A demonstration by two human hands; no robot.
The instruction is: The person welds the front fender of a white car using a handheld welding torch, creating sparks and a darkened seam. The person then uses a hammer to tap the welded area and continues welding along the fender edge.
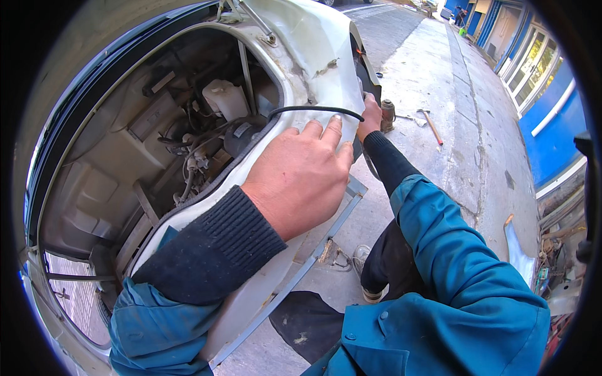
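Note:
My left hand (300, 175) rests on the off-white body panel (316, 53) beside the open compartment (135, 160), fingers spread, fingertips just below or touching a thin black corrugated tube (301, 108). The tube crosses the panel from the compartment's rim to the outer edge. My right hand (370, 116) reaches to that outer edge, fingers curled behind it; whatever they grip is hidden. Inside the compartment are a pale plastic tank (224, 99), hoses and wiring.
A grey metal strip (335, 225) runs below the panel. On the concrete lie a hammer (433, 128), small tools and a rusty cylindrical object (387, 119). At right are a blue wall (555, 131), glazed door and piled parts (561, 294). A distant person (459, 15) stands near the wall.

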